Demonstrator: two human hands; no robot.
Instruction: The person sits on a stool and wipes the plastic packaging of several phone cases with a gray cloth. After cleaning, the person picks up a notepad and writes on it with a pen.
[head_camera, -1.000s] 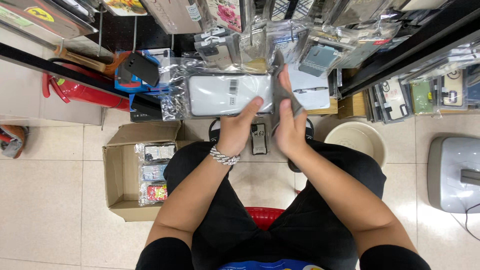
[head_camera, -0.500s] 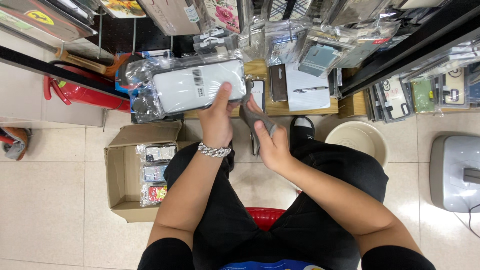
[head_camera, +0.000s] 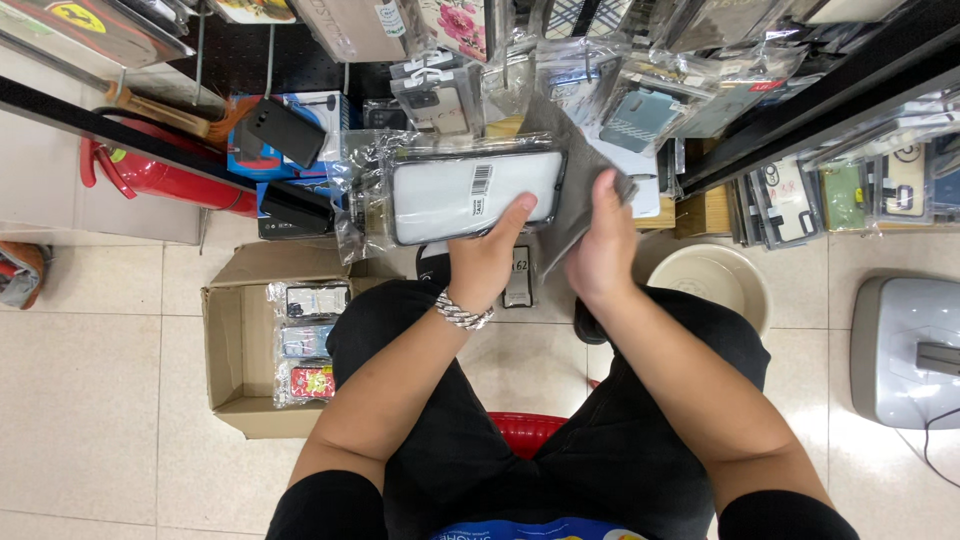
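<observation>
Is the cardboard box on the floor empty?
No, the cardboard box beside the person's left leg holds several packaged phone cases in a row.

We are in a small shop that sells phone cases. Across the top of the frame, rows of bagged phone cases (head_camera: 640, 110) hang from a display rack (head_camera: 820, 110). At the left, an open cardboard box (head_camera: 240, 350) on the tiled floor (head_camera: 90, 400) holds more packaged cases. At the upper left a red fire extinguisher (head_camera: 160, 175) lies by the wall.
</observation>
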